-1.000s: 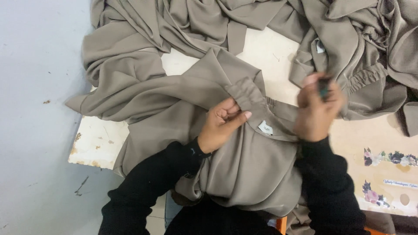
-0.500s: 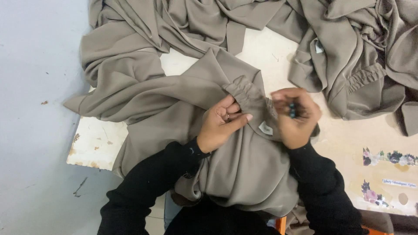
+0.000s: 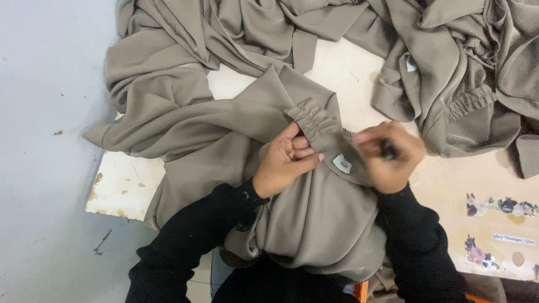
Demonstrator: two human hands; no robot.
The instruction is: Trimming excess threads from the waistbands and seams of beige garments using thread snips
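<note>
A taupe garment [image 3: 314, 219] lies over my lap and a low board. Its gathered elastic band [image 3: 314, 120] faces up, with a small white label [image 3: 341, 163] sewn just below it. My left hand [image 3: 286, 160] pinches the cloth beside the band, left of the label. My right hand [image 3: 390, 154] is closed around a small dark tool [image 3: 387, 150] and rests on the fabric just right of the label. Both sleeves are black.
More taupe garments are heaped at the back left [image 3: 185, 50] and back right [image 3: 466, 67]. The pale wooden board [image 3: 120, 188] sits on a grey floor [image 3: 45, 168]. Flower stickers [image 3: 499, 205] mark the board at the right.
My right hand with the small dark tool has come down and left, from up near the right pile to the label. My left hand has stayed on the cloth.
</note>
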